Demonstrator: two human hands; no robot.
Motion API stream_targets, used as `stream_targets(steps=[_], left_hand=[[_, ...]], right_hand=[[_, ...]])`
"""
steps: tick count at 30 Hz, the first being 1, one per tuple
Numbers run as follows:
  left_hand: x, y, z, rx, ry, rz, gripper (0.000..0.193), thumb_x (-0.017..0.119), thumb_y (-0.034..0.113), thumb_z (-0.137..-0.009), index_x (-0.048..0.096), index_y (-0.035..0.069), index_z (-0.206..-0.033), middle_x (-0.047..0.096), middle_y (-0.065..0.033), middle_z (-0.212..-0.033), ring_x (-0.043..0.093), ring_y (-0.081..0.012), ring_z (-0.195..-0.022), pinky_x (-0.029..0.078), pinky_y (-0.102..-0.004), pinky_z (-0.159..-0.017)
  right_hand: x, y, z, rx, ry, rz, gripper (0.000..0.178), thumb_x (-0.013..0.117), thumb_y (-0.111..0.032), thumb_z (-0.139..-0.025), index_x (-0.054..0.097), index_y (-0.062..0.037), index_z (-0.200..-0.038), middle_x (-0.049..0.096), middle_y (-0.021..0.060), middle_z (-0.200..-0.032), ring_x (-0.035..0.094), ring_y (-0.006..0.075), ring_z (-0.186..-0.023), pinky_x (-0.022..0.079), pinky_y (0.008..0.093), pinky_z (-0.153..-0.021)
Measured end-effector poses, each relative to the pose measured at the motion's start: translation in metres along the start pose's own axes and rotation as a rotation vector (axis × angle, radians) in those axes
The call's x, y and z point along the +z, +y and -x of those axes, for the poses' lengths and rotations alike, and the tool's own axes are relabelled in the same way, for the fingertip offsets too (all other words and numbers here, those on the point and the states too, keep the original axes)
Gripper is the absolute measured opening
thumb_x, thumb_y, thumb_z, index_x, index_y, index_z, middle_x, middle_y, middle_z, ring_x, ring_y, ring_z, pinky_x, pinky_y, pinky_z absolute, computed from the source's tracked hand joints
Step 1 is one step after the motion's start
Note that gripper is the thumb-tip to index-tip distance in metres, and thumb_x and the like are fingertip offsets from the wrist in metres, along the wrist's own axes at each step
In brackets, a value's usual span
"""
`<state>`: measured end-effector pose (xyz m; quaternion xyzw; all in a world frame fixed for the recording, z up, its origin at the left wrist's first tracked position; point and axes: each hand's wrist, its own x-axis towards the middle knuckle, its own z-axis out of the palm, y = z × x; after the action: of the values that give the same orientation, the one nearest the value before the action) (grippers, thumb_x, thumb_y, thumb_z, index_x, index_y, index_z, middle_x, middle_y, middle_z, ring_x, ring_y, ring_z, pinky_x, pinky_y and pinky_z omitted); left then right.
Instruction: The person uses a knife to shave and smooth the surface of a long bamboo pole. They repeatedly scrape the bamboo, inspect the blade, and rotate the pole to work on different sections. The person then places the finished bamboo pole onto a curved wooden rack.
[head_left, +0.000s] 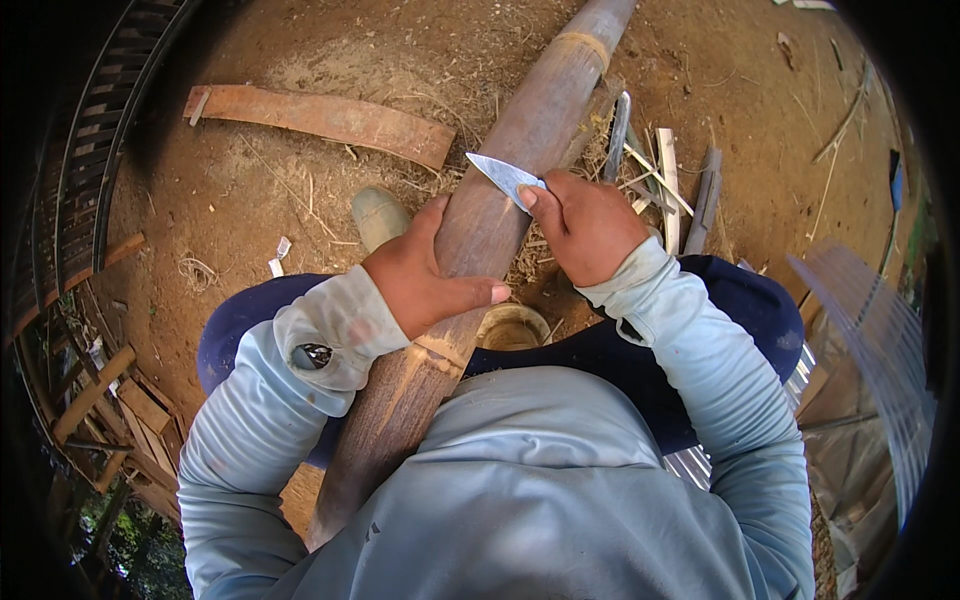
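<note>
A thick brown bamboo pole [525, 130] runs slantwise from the top of the view down past my left side, across my lap. Around its middle lies my left hand [428, 280], thumb stretched over the top and the other fingers curling out of sight on the far side. My right hand [590, 222] grips a knife [503, 177], its thumb pressed near the base of the blade. The pointed grey blade lies across the pole, tip toward the left, just beyond my left hand. The knife's handle is hidden in my fist.
A reddish-brown plank [320, 118] lies on the dirt ground at the upper left. Several wood strips [668, 185] are strewn right of the pole. Near my knees stands a round container [512, 327]. Clear corrugated sheeting [865, 330] is at the right, stacked wood [145, 410] at the left.
</note>
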<state>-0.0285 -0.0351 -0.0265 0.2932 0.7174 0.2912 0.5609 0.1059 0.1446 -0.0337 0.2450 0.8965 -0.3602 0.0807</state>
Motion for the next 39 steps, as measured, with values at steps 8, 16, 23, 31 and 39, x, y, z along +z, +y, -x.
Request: stream_targets(steps=[8,16,23,31,39], left_hand=[[0.001,-0.003,0.0,0.01,0.029,0.019,0.113,0.085,0.047,-0.071,0.023,-0.011,-0.146,0.055,-0.028,-0.127,0.059,-0.0321,-0.118,0.047,-0.0357,-0.101],[0.001,-0.01,-0.003,0.002,-0.002,0.074,0.114,0.085,0.047,-0.071,0.023,-0.01,-0.147,0.054,-0.0272,-0.128,0.058,-0.0309,-0.119,0.046,-0.0351,-0.101],[0.0,0.002,0.001,-0.002,0.004,0.065,0.112,0.085,0.045,-0.072,0.022,-0.01,-0.147,0.053,-0.0265,-0.13,0.056,-0.0304,-0.12,0.045,-0.0354,-0.102],[0.0,-0.004,-0.001,0.02,0.003,0.064,0.113,0.085,0.046,-0.072,0.021,-0.01,-0.147,0.053,-0.027,-0.13,0.056,-0.0315,-0.121,0.045,-0.0358,-0.103],[0.001,-0.008,-0.001,0.022,0.01,0.044,0.116,0.085,0.049,-0.071,0.022,-0.011,-0.146,0.053,-0.0292,-0.13,0.057,-0.0326,-0.12,0.045,-0.036,-0.103]], right_hand=[[0.0,0.005,0.003,-0.011,-0.018,-0.004,0.038,0.05,-0.033,-0.1,0.061,0.0003,-0.086,0.063,0.0254,-0.073,0.062,0.0467,-0.072,0.049,0.0537,-0.068],[0.003,-0.006,0.024,-0.067,-0.132,-0.119,0.036,0.051,-0.032,-0.1,0.062,0.0002,-0.087,0.063,0.0259,-0.075,0.062,0.046,-0.075,0.049,0.0527,-0.068],[0.002,0.008,0.008,0.003,0.013,-0.072,0.038,0.05,-0.034,-0.1,0.062,-0.0003,-0.086,0.062,0.0255,-0.073,0.061,0.0464,-0.073,0.048,0.0526,-0.068],[0.001,0.005,-0.001,-0.013,0.038,-0.05,0.039,0.05,-0.034,-0.1,0.062,-0.0006,-0.086,0.063,0.0245,-0.073,0.062,0.0459,-0.073,0.049,0.0532,-0.068],[0.003,0.003,0.002,-0.002,0.004,-0.017,0.037,0.05,-0.034,-0.1,0.063,-0.0013,-0.087,0.064,0.0253,-0.075,0.063,0.0457,-0.074,0.05,0.0528,-0.069]])
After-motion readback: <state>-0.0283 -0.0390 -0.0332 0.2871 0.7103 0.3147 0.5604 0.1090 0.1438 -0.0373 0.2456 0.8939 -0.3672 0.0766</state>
